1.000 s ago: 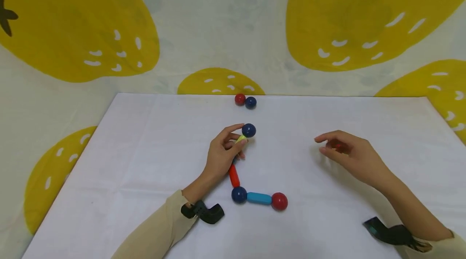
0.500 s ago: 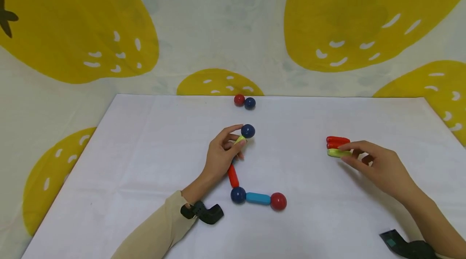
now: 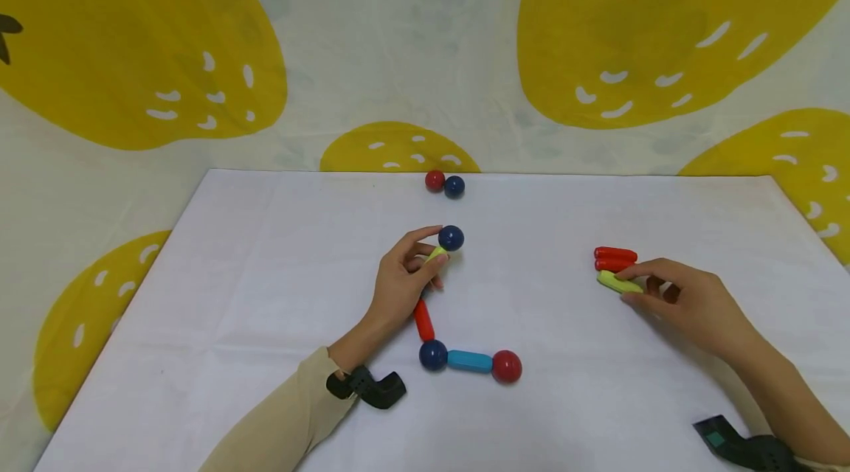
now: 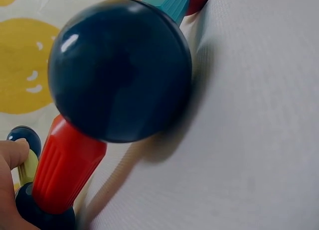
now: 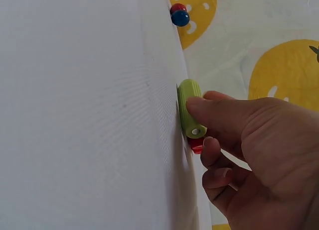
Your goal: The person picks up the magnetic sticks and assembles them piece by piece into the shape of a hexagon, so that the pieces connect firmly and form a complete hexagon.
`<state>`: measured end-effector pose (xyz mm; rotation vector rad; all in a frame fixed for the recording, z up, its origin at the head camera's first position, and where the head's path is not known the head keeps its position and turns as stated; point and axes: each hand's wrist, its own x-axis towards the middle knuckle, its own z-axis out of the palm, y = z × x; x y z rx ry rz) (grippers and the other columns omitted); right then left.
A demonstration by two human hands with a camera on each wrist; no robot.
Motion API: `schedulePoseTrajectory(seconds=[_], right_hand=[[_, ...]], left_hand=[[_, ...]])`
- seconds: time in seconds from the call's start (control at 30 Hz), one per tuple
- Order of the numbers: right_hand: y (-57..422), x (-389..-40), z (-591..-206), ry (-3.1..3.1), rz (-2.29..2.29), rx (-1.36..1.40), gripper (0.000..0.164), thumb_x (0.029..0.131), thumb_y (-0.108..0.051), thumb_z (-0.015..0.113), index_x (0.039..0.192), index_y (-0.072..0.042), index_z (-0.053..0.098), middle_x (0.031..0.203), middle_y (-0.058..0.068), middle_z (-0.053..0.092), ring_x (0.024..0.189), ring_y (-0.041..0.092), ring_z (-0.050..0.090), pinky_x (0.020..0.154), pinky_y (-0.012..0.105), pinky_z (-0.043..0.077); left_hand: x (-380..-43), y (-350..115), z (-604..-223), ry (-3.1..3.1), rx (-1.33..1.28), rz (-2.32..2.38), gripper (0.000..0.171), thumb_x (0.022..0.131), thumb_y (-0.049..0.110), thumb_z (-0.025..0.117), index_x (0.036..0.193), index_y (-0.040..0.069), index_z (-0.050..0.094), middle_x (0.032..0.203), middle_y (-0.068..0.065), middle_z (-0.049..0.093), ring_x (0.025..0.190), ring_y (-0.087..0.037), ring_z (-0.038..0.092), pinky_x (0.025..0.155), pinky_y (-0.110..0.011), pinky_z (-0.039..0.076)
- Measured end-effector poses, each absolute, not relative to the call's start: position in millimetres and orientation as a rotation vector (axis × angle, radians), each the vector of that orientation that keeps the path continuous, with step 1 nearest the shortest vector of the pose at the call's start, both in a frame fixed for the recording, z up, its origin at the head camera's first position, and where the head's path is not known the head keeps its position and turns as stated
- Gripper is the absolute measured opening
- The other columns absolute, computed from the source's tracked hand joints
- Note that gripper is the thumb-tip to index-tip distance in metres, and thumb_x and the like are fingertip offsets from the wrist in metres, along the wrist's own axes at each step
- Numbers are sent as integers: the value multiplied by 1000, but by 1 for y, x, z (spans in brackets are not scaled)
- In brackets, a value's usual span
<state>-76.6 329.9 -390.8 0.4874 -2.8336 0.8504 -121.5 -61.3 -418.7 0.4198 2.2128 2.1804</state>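
My left hand holds a yellow-green rod with a dark blue ball on its upper end. From under that hand runs a red rod to another blue ball, then a light blue rod and a red ball. In the left wrist view, a further blue ball joins the red and yellow-green rods. Over at the right, my right hand pinches a second yellow-green rod between thumb and forefinger, close beside two red rods.
A loose red ball and blue ball sit together at the far edge of the white tabletop. Behind it hangs a cloth printed with yellow fruit. Each wrist wears a black camera mount.
My right hand has drawn back to the right, uncovering the rods, and now pinches the yellow-green one, whose near end has turned slightly away from the red rods. The left hand stays put.
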Motion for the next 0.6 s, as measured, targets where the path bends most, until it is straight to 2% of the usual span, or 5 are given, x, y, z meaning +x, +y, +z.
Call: schedulePoseTrajectory(seconds=[0.27, 0.6], right_hand=[[334, -78, -392, -2885, 874, 504, 40, 74, -7, 82, 108, -24, 69, 85, -9, 60, 75, 0, 49, 64, 10, 41], [327, -76, -385, -2941, 976, 482, 37, 80, -12, 79, 112, -26, 67, 88, -7, 61, 75, 5, 53, 64, 13, 44]], left_hand=[[-112, -62, -391, 2202, 412, 2172, 39, 91, 1, 62, 130, 3, 55, 93, -18, 64, 61, -44, 57, 53, -28, 45], [-112, -62, -391, 2203, 411, 2165, 40, 92, 3, 62, 131, 5, 55, 94, -17, 63, 62, -44, 58, 54, -27, 45]])
